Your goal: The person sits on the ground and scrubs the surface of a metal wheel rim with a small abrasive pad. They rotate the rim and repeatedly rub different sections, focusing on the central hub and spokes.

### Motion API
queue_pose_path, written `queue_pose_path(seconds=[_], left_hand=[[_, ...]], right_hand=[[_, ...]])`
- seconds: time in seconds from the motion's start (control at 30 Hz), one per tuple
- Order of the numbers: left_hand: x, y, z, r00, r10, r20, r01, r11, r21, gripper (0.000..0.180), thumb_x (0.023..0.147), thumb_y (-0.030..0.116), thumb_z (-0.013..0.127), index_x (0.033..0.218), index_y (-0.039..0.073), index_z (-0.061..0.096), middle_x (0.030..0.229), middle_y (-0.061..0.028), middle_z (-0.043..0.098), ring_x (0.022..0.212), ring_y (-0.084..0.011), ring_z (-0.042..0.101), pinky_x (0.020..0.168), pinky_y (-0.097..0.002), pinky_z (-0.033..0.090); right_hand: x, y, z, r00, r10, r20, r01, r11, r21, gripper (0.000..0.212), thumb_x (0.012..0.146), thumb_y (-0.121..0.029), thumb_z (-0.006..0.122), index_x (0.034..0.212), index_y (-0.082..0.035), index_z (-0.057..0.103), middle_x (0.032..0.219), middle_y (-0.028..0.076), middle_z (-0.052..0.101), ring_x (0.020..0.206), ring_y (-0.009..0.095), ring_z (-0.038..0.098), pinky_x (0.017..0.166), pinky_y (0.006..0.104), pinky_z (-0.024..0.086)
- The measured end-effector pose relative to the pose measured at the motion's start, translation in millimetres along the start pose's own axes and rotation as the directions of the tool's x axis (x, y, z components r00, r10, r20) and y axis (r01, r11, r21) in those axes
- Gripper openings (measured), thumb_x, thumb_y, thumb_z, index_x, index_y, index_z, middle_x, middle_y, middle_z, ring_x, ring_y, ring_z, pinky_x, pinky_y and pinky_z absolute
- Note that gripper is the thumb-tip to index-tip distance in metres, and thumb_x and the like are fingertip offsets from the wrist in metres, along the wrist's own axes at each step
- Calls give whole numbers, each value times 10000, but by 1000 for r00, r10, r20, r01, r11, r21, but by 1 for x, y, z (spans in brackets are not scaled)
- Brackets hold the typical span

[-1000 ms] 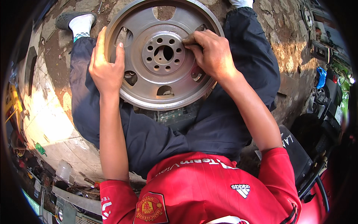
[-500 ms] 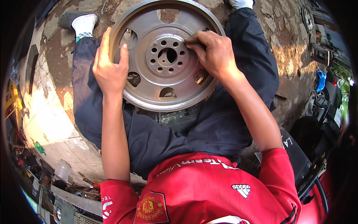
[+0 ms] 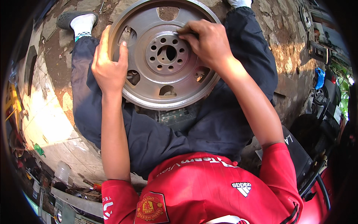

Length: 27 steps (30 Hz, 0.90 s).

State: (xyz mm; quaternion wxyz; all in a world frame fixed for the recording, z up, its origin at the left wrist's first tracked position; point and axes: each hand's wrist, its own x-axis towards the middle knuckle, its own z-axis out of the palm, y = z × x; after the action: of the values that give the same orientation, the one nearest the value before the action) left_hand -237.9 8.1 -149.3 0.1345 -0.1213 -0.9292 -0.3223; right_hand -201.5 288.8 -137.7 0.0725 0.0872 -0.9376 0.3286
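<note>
Where it rests across the lap, on dark blue trousers: grey metal wheel disc, face up, round, with a raised outer rim, window-like cut-outs around the web, a central bore and a ring of small bolt holes. Left hand on the disc's left edge: palm down, fingers together and extended up along the rim, thumb spread apart and resting beside a cut-out; a flat steadying hold, not a closed grasp. Right hand on the upper right of the disc face, just beside the bolt circle: fingertips bunched together and pressed to the metal, pinched on something small; what it is cannot be told. Both forearms bare, entering from below out of red jersey sleeves. Upper left: foot in white sock and dark sandal on the ground. Beneath and around: worn stone and concrete floor, patchy brown and pale. Right margin: blue bag and dark machine parts, indistinct. Lower left margin: cluttered tools and containers, too small to identify.
</note>
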Motion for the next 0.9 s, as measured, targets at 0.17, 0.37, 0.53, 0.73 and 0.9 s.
queue_pose_path(seconds=[0.17, 0.37, 0.53, 0.73, 0.9], left_hand=[[0, -1, 0, 1000, 0, -5, 0, 1000, -9, 573, 928, 141, 790, 1484, 115, 654, 1194, -171, 771, 1075, -366, 758, 953, -446, 606], [0, -2, 1, 1000, -12, -3, 11, 999, -41, 577, 928, 131, 784, 1489, 109, 651, 1214, -175, 769, 1087, -360, 760, 955, -438, 607], [1, 0, 0, 1000, -23, 9, 23, 999, -31, 579, 930, 138, 787, 1491, 108, 649, 1215, -177, 768, 1091, -359, 759, 954, -436, 608], [1, -1, 1, 999, -34, -10, 33, 997, -75, 548, 931, 140, 785, 1465, 98, 670, 1213, -181, 767, 1094, -361, 760, 952, -447, 609], [-2, -1, 0, 1000, -26, -16, 25, 997, -73, 540, 932, 149, 785, 1458, 95, 674, 1220, -185, 767, 1099, -371, 758, 950, -449, 612]], right_hand=[[19, -15, 10, 1000, 7, -24, -5, 998, 64, 119, 848, -131, 810, 944, -61, 805, 817, 176, 753, 842, 384, 728, 791, 491, 583], [-10, 0, -9, 1000, 21, 18, -21, 1000, 7, 148, 870, -122, 841, 1010, -83, 819, 882, 123, 779, 818, 319, 753, 754, 417, 598], [22, -10, 3, 999, -29, 30, 27, 998, 56, 135, 858, -131, 804, 977, -69, 811, 858, 176, 768, 844, 397, 739, 805, 487, 595], [18, -7, -3, 997, -35, 69, 36, 999, -5, 162, 884, -169, 833, 1019, -80, 815, 871, 159, 765, 833, 357, 745, 750, 446, 590], [-29, -7, -4, 989, 145, -19, -145, 989, -5, 154, 868, -108, 847, 1011, -59, 814, 941, 146, 795, 856, 321, 779, 768, 384, 607]])
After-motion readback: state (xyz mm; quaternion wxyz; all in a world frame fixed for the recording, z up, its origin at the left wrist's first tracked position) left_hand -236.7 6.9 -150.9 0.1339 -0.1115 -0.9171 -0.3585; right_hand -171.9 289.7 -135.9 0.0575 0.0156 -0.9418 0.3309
